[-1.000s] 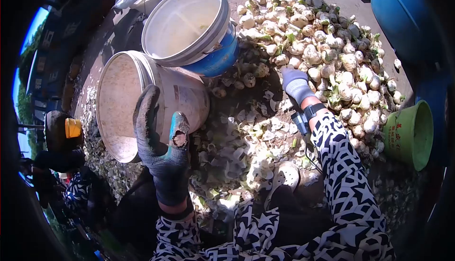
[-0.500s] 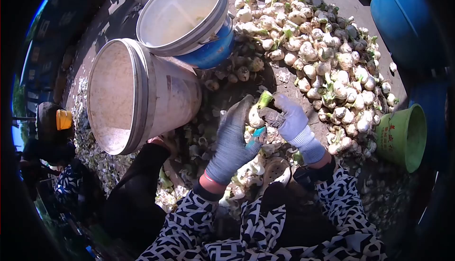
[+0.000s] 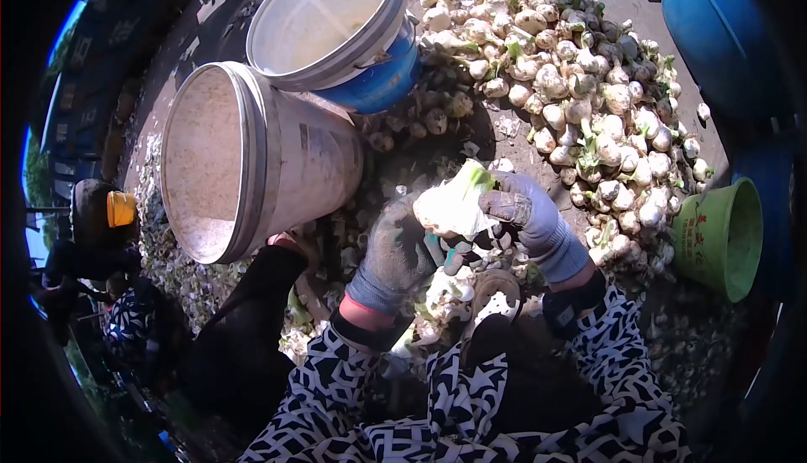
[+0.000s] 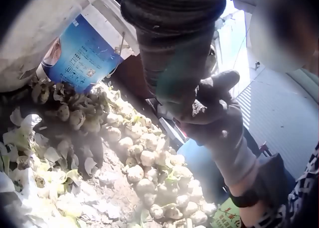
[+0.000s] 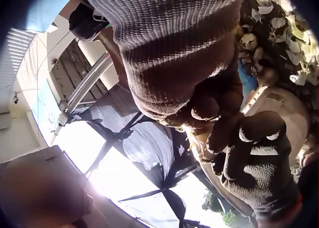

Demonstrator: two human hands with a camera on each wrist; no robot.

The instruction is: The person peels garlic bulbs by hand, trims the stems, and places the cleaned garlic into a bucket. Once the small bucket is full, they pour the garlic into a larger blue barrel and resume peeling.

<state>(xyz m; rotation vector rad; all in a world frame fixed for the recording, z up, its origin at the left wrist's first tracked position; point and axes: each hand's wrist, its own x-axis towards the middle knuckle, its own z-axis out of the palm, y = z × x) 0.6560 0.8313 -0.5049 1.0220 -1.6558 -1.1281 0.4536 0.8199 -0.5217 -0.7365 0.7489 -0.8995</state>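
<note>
In the head view, a white garlic bulb [image 3: 450, 204] with a short green stem is held between both hands, in front of the body. My left hand [image 3: 390, 248], in a dirty grey glove with a green-wrapped thumb, grips its near left side. From the right, my right hand [image 3: 538, 221], in a paler glove, pinches the bulb by its stem side, where loose skin hangs. Curled left fingers [image 5: 259, 158] show in the right wrist view, while the bulb is mostly hidden there. A large heap of garlic bulbs [image 3: 588, 110] lies beyond the right hand.
A whitish bucket [image 3: 307, 169] lies tipped on its side at left, against a blue-and-white bucket [image 3: 378, 76]. The green bucket [image 3: 710, 240] stands right of the heap, below a big blue tub [image 3: 723, 34]. Peeled skins [image 3: 450, 299] litter the ground around a shoe [image 3: 496, 291].
My right hand has come back from the heap with a garlic bulb, and my left hand has moved right to meet it. Since half a second ago the bulb shows more white, with skin pulled loose.
</note>
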